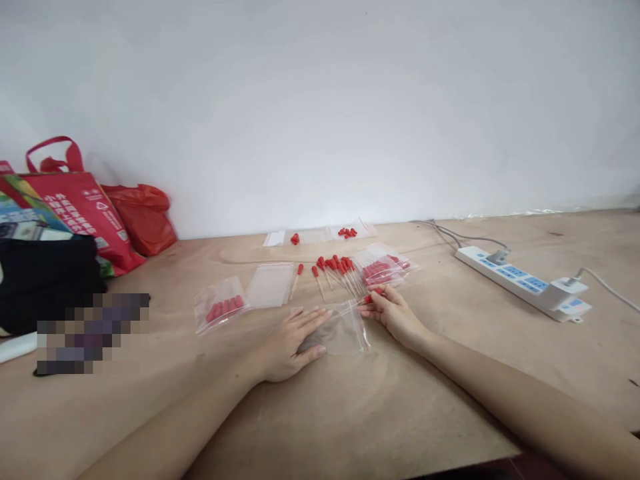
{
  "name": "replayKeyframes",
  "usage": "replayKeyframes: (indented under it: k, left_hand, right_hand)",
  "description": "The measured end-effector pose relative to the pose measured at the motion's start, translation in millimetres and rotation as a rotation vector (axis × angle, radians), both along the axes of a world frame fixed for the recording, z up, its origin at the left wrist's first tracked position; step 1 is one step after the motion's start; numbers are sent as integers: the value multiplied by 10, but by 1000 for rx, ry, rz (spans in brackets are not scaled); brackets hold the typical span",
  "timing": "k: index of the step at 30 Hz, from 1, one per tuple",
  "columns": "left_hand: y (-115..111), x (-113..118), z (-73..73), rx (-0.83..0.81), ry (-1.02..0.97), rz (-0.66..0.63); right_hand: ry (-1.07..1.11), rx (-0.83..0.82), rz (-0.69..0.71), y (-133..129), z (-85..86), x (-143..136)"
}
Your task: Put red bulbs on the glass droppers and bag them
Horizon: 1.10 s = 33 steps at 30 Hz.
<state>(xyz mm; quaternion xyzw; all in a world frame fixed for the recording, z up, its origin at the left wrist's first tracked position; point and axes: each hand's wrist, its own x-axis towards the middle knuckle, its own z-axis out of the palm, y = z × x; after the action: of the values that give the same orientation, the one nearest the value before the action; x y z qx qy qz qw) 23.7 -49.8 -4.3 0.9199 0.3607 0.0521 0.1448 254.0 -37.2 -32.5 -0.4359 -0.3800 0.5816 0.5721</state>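
Note:
A clear zip bag lies flat on the table with its zip edge toward the right. My left hand rests on its left part, fingers stretched out. At the bag's zip end my right hand pinches a dropper by its red rubber bulb. The dropper's thin clear tube points left over or into the bag; which of the two, I cannot tell. Beyond the hands lie several loose droppers, red bulbs facing away from me. One filled bag sits just past my right hand, another filled bag to the left.
Flat bags lie left of the loose droppers. Along the wall are loose red bulbs and clear tubes. A white power strip with cables stands right. Red bags, black cloth and a pixelated object occupy the left.

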Motion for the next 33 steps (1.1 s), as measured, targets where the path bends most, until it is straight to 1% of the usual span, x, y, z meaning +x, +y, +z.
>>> replayKeyframes:
  k: [4, 7, 10, 12, 14, 16, 17, 19, 21, 22, 23, 24, 25, 26, 27, 30, 31, 33]
  left_hand:
    - [13, -16, -26, 6, -5, -16]
    - [12, -15, -27, 12, -1, -17]
    - [5, -6, -20, 24, -10, -20]
    - [2, -2, -17, 25, -14, -19]
    - [0, -1, -17, 20, -16, -17]
    - [0, -2, -17, 16, -17, -16]
    - [0, -3, -18, 17, -18, -17]
    - [1, -5, -19, 22, -21, -18]
    - [3, -5, -21, 27, -28, -18]
    - [3, -5, -23, 29, -32, -18]
    - [2, -4, -24, 32, -35, -16]
    - [0, -2, -26, 32, -36, -13]
    - [-3, -1, -27, 32, -37, -7]
    - [-6, -1, -28, 30, -38, 3]
    - [-9, -2, -28, 27, -41, 14]
    - [-14, -19, -29, 30, -75, 39]
    - [-13, -29, -30, 34, -95, 42]
    - [-5, -56, -34, 38, -135, 40]
  right_hand:
    - [-191, 18, 159, -56, 25, 35]
    - [-334, 54, 211, -59, 39, 72]
    - [-459, 98, 264, -33, -5, 83]
    - [-543, 177, 264, -17, -54, 70]
    - [-647, 303, 209, -13, -92, 48]
    - [-754, 419, 166, -18, -95, 35]
    - [-802, 463, 180, -17, -81, 40]
    - [-866, 516, 289, 13, -24, 84]
    - [-894, 505, 392, 100, 58, 163]
    - [-905, 471, 399, 165, 103, 202]
    - [-917, 423, 327, 240, 149, 229]
    - [-943, 387, 227, 319, 192, 235]
    - [-980, 366, 138, 397, 232, 213]
    - [-1018, 359, 81, 470, 267, 160]
    - [-1054, 361, 62, 535, 297, 76]
    - [-1219, 413, 125, 687, 354, -307]
    - [-1305, 382, 157, 730, 363, -448]
    - [-1353, 325, 147, 818, 372, -701]
